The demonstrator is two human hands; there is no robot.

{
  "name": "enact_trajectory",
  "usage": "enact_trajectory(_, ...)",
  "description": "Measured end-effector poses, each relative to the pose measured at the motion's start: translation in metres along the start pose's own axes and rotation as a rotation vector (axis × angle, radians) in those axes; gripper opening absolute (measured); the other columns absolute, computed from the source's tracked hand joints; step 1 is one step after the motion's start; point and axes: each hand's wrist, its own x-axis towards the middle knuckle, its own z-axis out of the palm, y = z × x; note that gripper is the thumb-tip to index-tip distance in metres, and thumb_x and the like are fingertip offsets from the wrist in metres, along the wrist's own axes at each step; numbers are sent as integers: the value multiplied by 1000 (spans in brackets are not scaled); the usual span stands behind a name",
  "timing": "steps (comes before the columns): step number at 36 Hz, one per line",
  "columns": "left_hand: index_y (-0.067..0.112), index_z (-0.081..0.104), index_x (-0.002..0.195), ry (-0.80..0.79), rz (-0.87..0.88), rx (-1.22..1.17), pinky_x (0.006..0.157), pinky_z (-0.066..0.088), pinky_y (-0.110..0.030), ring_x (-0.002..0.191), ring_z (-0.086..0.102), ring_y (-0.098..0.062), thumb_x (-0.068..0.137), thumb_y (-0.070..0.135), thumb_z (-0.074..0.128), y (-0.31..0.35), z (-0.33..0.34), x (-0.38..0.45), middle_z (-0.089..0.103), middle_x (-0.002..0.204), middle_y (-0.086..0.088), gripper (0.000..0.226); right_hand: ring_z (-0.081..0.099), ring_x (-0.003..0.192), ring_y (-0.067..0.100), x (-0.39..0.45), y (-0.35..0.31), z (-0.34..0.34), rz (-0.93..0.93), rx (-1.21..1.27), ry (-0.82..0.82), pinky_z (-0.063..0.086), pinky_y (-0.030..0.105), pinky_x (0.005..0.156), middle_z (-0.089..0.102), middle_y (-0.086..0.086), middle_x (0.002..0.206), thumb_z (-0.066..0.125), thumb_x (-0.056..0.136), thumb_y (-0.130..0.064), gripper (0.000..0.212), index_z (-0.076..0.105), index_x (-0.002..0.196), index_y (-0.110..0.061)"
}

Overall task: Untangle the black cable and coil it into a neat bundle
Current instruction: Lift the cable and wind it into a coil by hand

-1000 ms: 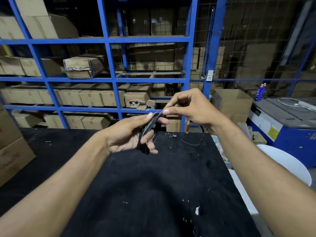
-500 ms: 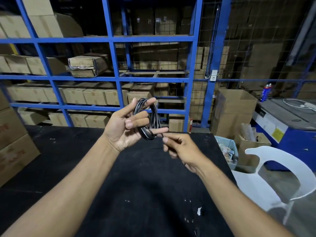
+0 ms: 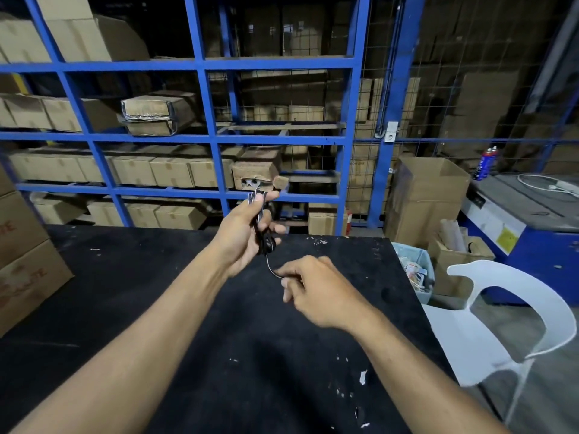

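Black cable (image 3: 260, 225) sat bunched into a narrow upright bundle at the centre of the frame, clamped in the left hand (image 3: 242, 234), whose thumb pressed its top against the curled fingers. One thin loose strand trailed from the bundle's lower end down to the right hand (image 3: 316, 291), just below and to the right, where thumb and forefinger pinched its tip. Both hands hung above the black tabletop (image 3: 219, 355) filling the lower half of the frame. Blue shelving (image 3: 200, 137) stacked with cardboard boxes (image 3: 150, 115) crossed the upper left. At the lower right stood a white plastic chair (image 3: 507, 314), beside the table's edge.
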Motion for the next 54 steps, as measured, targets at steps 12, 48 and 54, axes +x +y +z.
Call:
enact_trajectory(12, 20, 71, 99, -342, -96, 432, 62, 55, -24, 71, 67, -10, 101, 16, 42, -2, 22, -27, 73, 79, -1, 29, 63, 90, 9, 20, -7, -45, -300, -123, 124, 58, 36, 82, 63, -12, 96, 72, 95, -13, 8, 76, 94, -20)
enact_trajectory(48, 13, 57, 88, -340, -169, 362, 72, 50, -32, 53, 43, -13, 112, 28, 40, 0, 20, -21, 40, 61, 4, 33, 78, 96, 2, 32, 59, -30, -255, 415, 534, 65, 36, 89, 83, -8, 100, 87, 84, -15, 19, 85, 103, -19)
enact_trajectory(54, 8, 59, 101, -362, -131, 436, 65, 52, -27, 54, 40, -10, 112, 33, 45, -4, 14, -20, 40, 66, 5, 31, 80, 92, 7, 31, 64, -24, -184, 499, 560, 64, 33, 87, 84, -5, 95, 89, 81, -12, 17, 86, 98, -17)
